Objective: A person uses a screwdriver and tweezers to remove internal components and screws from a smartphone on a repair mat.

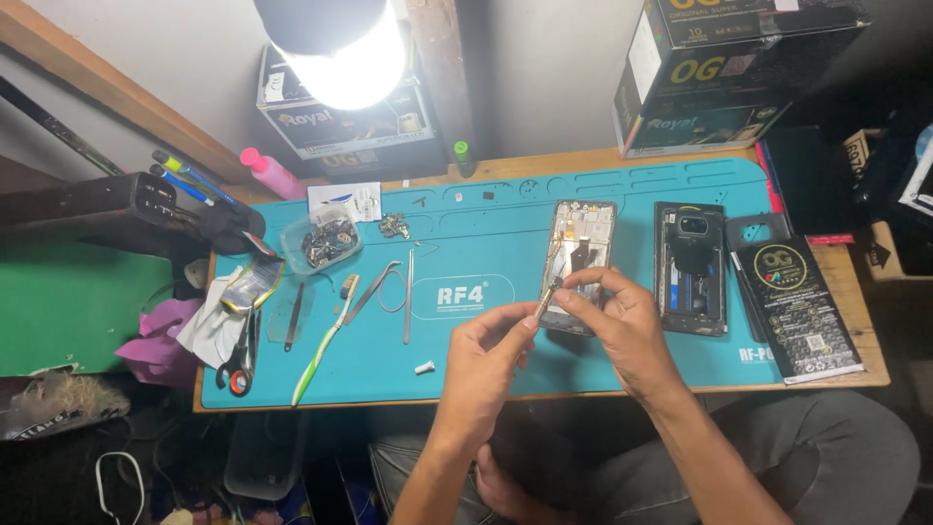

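- Hovering over the front edge of the teal silicone repair mat (603, 360), both hands meet just above an opened phone frame w/ bare internals (580, 262).
- Left hand (483, 365): fingers pinched together on the lower end of a thin metal tool, prob. tweezers (546, 297) – view's too small to be sure.
- Right hand (622, 326): thumb & fingertips closed on a tiny part at the tool's upper tip, right over the frame's lower half; the part itself is too small to make out.
- Frame lies flat on the mat, centre-right, long side running away from the person.
- Just right of it, apart: dark phone back housing w/ round camera cutout (691, 267), also flat.
- Further right, half off the mat: black flat retail package w/ gold ring print (795, 306).
- Left side of mat: green-and-white toothbrush (324, 340), slim metal pry tool (408, 297), curved metal tweezers (374, 289), all well apart from the hands.
- Clear plastic tub of small metal parts (323, 240) near the mat's back-left corner; scissors w/ black and red handles (240, 360) at the left edge.
- Small white bit (425, 367) lies alone near the front edge, left of the left hand.
- Bright lamp (345, 44) hangs over the back; cardboard boxes (709, 73) stacked at rear right.
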